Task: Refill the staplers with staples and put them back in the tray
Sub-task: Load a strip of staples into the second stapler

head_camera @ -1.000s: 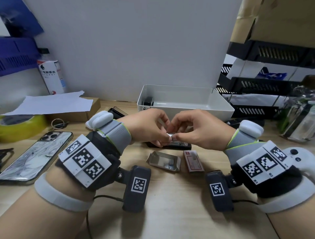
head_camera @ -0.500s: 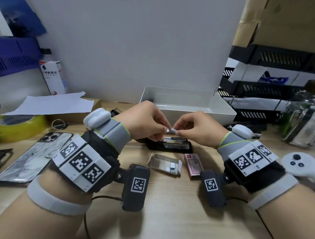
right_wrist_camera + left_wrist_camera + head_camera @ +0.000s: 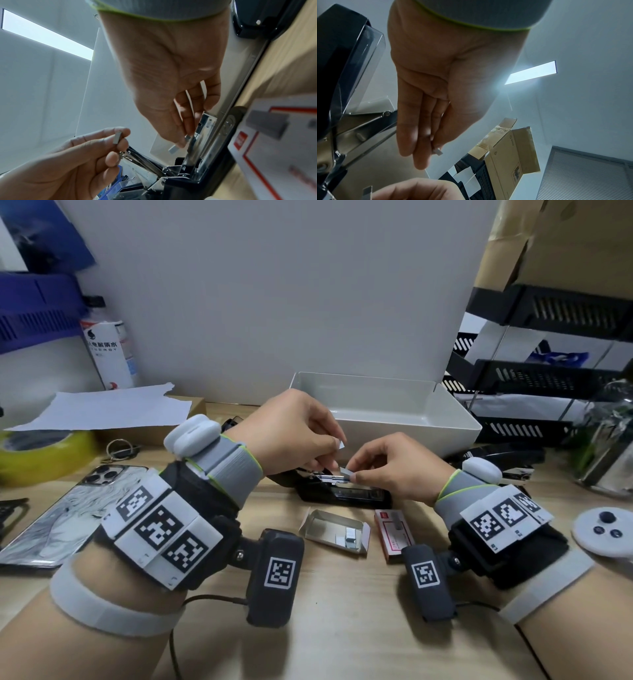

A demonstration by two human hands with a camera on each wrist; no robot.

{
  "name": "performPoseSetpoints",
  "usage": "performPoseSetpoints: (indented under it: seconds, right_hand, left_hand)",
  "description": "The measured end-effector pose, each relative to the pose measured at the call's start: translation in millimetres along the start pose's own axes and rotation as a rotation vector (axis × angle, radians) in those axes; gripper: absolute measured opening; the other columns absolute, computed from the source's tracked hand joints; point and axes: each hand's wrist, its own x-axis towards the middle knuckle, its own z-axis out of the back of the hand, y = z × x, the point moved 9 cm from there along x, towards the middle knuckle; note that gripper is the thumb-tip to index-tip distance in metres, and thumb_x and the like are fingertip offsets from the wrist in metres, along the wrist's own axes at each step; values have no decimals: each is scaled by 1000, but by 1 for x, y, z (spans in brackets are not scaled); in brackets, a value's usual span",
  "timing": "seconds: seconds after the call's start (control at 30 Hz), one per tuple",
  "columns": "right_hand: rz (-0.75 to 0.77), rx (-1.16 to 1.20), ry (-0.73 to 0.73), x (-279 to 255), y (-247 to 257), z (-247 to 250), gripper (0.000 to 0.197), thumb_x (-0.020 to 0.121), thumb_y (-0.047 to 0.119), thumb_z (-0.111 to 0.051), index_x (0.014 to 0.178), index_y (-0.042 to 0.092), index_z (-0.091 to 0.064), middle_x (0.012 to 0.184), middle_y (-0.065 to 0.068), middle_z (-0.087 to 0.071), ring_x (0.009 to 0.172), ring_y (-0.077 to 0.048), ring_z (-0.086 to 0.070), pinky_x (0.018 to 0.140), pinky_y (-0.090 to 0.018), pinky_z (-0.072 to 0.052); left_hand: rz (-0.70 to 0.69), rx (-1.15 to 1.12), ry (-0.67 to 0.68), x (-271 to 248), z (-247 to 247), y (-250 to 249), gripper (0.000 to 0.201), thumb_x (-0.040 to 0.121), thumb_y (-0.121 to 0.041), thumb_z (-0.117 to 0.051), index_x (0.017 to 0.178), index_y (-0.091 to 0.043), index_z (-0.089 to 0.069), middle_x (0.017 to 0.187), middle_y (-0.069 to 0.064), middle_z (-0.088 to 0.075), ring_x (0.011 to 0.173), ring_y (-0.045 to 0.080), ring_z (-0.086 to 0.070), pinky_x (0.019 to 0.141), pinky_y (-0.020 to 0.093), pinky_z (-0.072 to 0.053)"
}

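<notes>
A black stapler lies flipped open on the wooden desk in front of the white tray. My left hand pinches a short piece of staples above the stapler. My right hand pinches a second staple piece just over the stapler's open metal channel. The two hands are apart. The staple box's inner tray, with a few staple pieces in it, and its red sleeve lie near me. Another black stapler lies at the right.
A phone and a yellow tape roll lie at the left, with paper on a cardboard box behind. Black file trays and a glass jar stand at the right. A white controller is by my right wrist.
The hands, together on one staple strip, have drawn apart, each now holding a piece. The left rose a little; the right dropped toward the open stapler.
</notes>
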Motion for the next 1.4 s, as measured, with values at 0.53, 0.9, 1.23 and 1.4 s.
performPoseSetpoints:
  seconds: [0.53, 0.9, 1.23, 1.4]
  right_hand:
    - [13, -11, -3, -1, 1, 0, 6, 78, 23, -80, 80, 18, -76, 68, 4, -71, 61, -7, -58, 66, -32, -54]
    - [8, 1, 7, 0, -1, -1, 7, 79, 21, -79, 83, 17, -77, 75, -2, -75, 66, -8, -63, 75, -37, -57]
    - [96, -200, 79, -10, 12, 9, 17, 81, 22, -72, 94, 33, -75, 86, 9, -69, 77, -5, -64, 82, -29, -55]
    - [96, -401, 193, -15, 16, 3, 44, 84, 12, -53, 105, 45, -73, 86, 17, -55, 81, 1, -54, 74, -14, -38]
  left_hand:
    - [8, 48, 36, -1, -5, 1, 8, 91, -8, -65, 88, -7, -73, 73, 9, -78, 73, 23, -77, 75, 41, -64]
    - [4, 71, 41, -1, -6, 0, 9, 91, -9, -65, 89, -8, -74, 70, 6, -77, 72, 24, -77, 75, 41, -64]
    - [1, 70, 45, -2, -6, 0, 8, 91, -9, -66, 88, -8, -73, 71, 7, -78, 71, 19, -77, 75, 41, -64]
    - [2, 69, 53, -2, -8, 0, 9, 91, -9, -66, 89, -7, -74, 73, 8, -78, 71, 17, -77, 74, 40, -64]
